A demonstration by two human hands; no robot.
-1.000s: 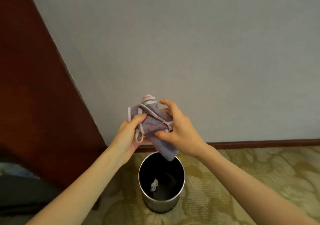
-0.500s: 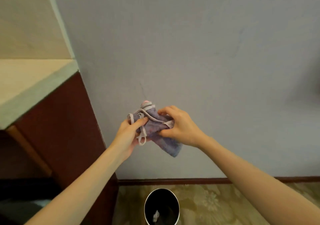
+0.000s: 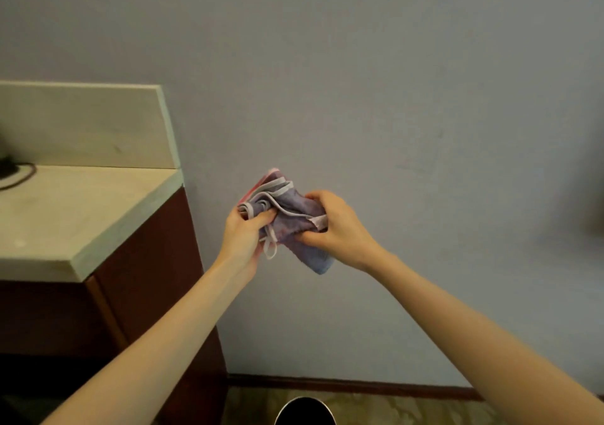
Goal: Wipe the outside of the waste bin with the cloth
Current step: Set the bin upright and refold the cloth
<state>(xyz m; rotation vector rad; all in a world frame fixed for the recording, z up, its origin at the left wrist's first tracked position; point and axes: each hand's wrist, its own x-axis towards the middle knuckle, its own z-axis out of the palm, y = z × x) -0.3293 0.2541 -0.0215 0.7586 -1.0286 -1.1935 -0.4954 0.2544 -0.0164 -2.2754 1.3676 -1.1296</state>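
A bunched purple cloth [image 3: 292,220] with a pale trim is held in front of the wall at chest height. My left hand [image 3: 243,238] grips its left side, fingers curled over the trim. My right hand [image 3: 338,228] grips its right side, and a corner hangs down below that hand. Only the top rim of the round metal waste bin [image 3: 305,408] shows at the bottom edge, on the floor below my hands. Its outside wall is out of view.
A dark wood cabinet [image 3: 147,293] with a pale stone top [image 3: 65,215] and backsplash stands at the left against the grey wall. A dark cable [image 3: 18,176] lies on that top. Patterned carpet [image 3: 408,408] and a brown skirting board [image 3: 359,387] run along the bottom.
The view has tilted upward, so the bin has slid down to the bottom edge and the cabinet top has come into sight. Both hands keep hold of the cloth and have scrunched it tighter.
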